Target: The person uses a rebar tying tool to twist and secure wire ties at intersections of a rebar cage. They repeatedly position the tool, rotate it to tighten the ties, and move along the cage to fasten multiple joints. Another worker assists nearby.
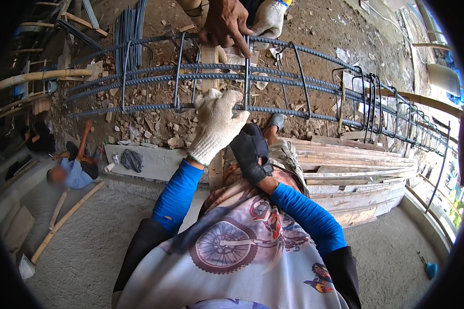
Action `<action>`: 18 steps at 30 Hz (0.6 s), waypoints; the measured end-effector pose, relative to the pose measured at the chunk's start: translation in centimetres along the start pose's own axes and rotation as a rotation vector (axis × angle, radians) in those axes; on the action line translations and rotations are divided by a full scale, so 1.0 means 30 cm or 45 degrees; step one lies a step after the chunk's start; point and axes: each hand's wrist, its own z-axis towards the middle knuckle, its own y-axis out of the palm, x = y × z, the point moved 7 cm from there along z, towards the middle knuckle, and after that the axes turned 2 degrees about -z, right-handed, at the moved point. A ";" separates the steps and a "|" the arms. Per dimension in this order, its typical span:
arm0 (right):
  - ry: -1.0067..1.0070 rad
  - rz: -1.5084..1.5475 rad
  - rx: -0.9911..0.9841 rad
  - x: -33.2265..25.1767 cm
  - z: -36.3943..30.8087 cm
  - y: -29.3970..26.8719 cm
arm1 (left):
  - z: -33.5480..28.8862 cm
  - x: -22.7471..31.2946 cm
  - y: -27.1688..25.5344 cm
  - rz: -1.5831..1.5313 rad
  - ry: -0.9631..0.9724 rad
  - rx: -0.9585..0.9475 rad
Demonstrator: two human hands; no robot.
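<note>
Plainly, left hand [219,123]: in its white knit glove it was curled over the lower bar [281,110], just beside an upright stirrup [247,82]; the grip looked closed, though the glove covered the steel under it.
Right hand [250,152]: black-gloved, it hung below the lower bar, near the wearer's lap; I couldn't tell whether it was open or closed, its dark fingers running together.
Rebar cage [283,81]: it stretched from left to right in front of the wearer, above rubble-strewn dirt, with several stirrups bunched toward the right.
Far side: a co-worker's bare hand [226,26] reached over the upper bar [317,53], index finger pointing down against the stirrup; the co-worker's gloved hand [268,20] was beside it, partly cut off by the top edge.
Hard to make out: the cage's right end, small and curved near the rim, and whatever the bare hand's tucked fingers touched.
</note>
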 end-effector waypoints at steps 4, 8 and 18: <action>0.009 -0.139 -0.106 -0.086 0.032 -0.054 | -0.003 -0.001 0.003 -0.069 0.034 0.070; -0.369 -0.975 -0.405 -0.268 0.051 -0.164 | -0.002 -0.010 0.011 -0.090 -0.011 0.052; -0.533 -0.247 -0.184 -0.338 0.319 -0.208 | 0.008 0.014 -0.009 -0.048 0.041 0.005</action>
